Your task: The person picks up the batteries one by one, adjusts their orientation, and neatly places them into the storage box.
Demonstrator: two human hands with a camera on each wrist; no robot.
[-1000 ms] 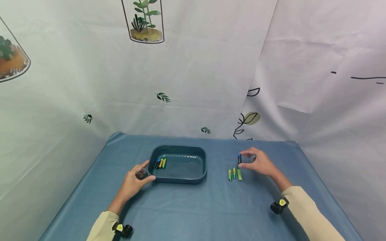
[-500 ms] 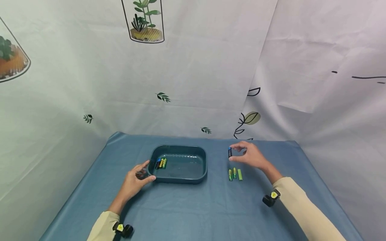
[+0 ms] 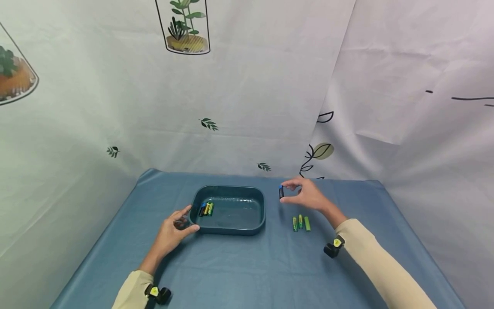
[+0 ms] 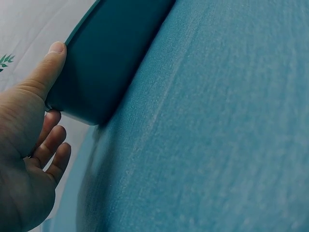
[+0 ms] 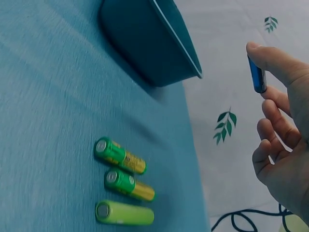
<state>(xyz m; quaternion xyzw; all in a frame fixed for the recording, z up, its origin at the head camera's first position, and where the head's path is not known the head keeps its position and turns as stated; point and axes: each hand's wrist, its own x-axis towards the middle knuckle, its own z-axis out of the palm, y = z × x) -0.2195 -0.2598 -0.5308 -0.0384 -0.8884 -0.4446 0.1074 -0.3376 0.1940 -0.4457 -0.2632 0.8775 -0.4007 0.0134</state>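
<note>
Above creased cloth (image 3: 247, 268), the right hand (image 3: 308, 195) pinches a cylindrical battery (image 3: 281, 192).

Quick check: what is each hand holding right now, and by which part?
The right hand pinches a blue-and-black battery by its two ends. The left hand grips the teal tray at its left end.

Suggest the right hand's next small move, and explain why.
Probably carry the dark battery left over the tray: the right hand pinches it beyond the tray's right side, other batteries already lie inside, and the left hand holds the tray's left end.
</note>
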